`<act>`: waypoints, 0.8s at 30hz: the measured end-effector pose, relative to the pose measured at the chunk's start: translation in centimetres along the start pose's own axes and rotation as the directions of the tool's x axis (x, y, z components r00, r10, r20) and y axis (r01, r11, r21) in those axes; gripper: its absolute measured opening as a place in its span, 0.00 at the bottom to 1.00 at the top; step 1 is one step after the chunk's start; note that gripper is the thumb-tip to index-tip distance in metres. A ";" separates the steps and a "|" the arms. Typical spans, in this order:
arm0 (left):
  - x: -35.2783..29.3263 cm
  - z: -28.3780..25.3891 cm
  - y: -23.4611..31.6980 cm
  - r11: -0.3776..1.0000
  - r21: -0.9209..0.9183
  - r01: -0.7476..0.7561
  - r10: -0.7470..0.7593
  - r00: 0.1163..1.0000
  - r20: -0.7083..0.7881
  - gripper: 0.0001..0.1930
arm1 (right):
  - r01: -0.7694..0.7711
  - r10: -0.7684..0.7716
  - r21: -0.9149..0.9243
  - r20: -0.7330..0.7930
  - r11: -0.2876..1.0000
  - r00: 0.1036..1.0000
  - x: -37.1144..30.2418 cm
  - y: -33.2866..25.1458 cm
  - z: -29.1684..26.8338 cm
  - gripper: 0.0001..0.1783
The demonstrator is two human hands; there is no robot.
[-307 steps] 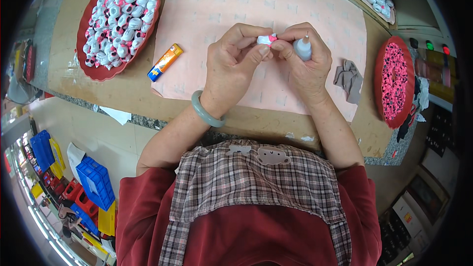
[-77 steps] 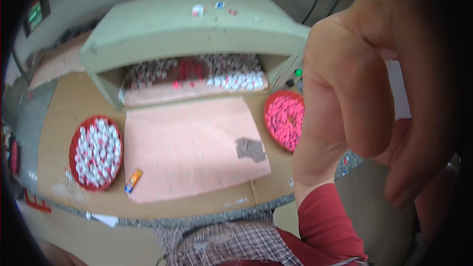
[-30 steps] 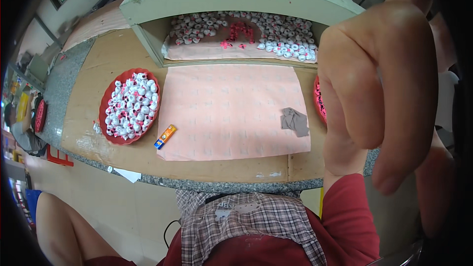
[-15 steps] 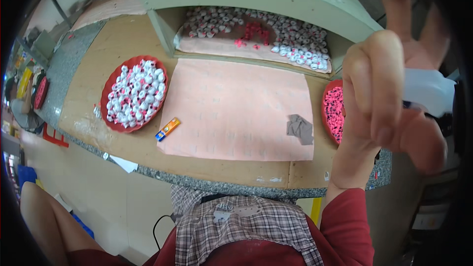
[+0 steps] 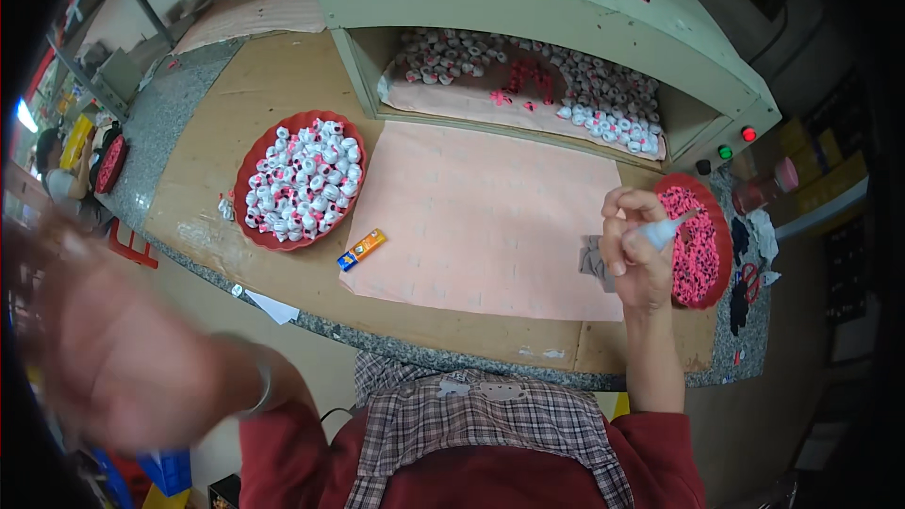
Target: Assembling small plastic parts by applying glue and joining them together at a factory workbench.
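My right hand (image 5: 636,250) is raised over the right side of the pink mat (image 5: 481,217), fingers closed on a small white glue bottle (image 5: 665,229) whose tip points right toward the red tray of pink bits (image 5: 698,240). My left hand (image 5: 113,358) is blurred and close to the camera at the lower left, off the table; I cannot make out its fingers or anything in it. A red tray of small white pieces (image 5: 300,179) sits left of the mat.
A green box shelf (image 5: 556,19) at the back holds several white and pink pieces on a pink liner. A small orange tube (image 5: 362,249) lies by the mat's left edge. A grey rag (image 5: 594,259) lies near my right hand. Another person (image 5: 66,179) sits at far left.
My right hand has dropped away from the camera to the table's right side, still with the glue bottle. My left hand has swung into view, blurred, at the lower left.
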State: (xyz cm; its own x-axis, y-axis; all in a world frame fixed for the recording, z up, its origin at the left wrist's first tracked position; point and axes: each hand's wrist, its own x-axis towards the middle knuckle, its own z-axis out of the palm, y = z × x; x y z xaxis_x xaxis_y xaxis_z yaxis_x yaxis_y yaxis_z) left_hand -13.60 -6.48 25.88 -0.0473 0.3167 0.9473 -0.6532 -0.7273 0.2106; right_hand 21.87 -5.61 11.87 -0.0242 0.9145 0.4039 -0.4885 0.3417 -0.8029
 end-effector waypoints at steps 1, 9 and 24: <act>-1.7 -0.2 -5.2 0.976 0.207 -0.064 0.163 0.845 -0.509 0.21 | -0.091 0.088 -0.028 -0.085 0.995 0.992 -0.5 1.1 -0.6 0.19; -13.9 -9.7 -28.3 0.269 0.676 0.685 -0.782 0.566 -0.262 0.12 | -0.303 0.278 -0.070 -0.246 0.950 0.929 -2.3 6.4 -4.2 0.17; -9.0 -12.3 -45.6 -0.040 0.992 -0.118 -0.787 0.615 0.041 0.15 | -0.487 0.450 -0.057 -0.304 0.871 0.840 -3.1 8.4 -5.6 0.13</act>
State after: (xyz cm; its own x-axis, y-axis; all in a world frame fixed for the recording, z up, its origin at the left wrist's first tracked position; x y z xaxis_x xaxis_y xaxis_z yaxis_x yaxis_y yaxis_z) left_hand 7.32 31.31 4.84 0.5162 0.7422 0.4273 0.7817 -0.6122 0.1191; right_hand 22.72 -4.37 1.44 0.0251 0.9876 -0.1552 -0.3639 -0.1356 -0.9215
